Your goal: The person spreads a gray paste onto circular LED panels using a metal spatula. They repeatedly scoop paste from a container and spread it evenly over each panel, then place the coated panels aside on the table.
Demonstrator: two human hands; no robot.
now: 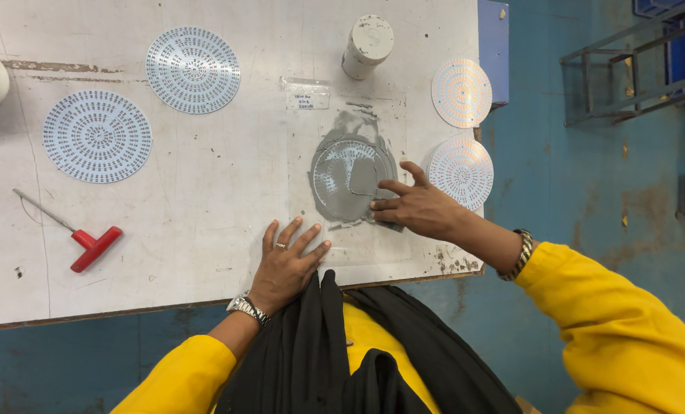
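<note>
The right hand pressed a small scraper, gripped in its fingers, against the paste-covered round board near the table edge. Just below-left of the board, the left hand lay open and flat.

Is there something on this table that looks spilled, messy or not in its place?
Yes. Grey paste is smeared beyond the round opening of the clear stencil sheet, above and around it. The right hand presses a scraper there; the left hand lies flat on the sheet. One round board hangs slightly over the table edge.
</note>
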